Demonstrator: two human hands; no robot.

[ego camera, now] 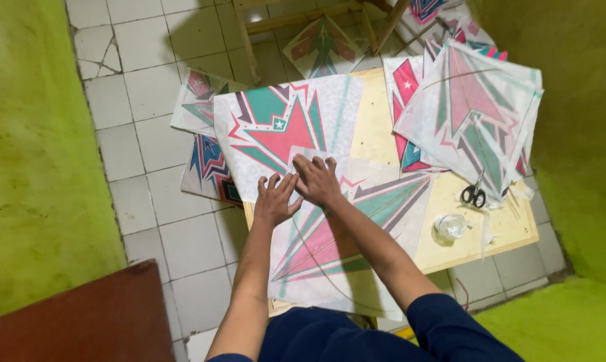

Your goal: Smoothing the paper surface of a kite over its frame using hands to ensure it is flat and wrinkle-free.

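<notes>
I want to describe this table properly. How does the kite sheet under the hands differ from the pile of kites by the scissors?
The kite sheet lies flat and single; the pile of kites is stacked, with stick frames showing. Both hands, left hand and right hand, press the sheet; nothing touches the pile. Both share pink and teal star-like prints.

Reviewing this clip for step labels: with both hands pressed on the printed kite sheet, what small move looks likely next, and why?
Probably a short outward smoothing stroke. The left hand and right hand lie flat, side by side, on the kite sheet where it meets a second printed sheet. Thin sticks show under the paper, and the scissors lie untouched, so pressing the paper down seems the work in hand.
</notes>
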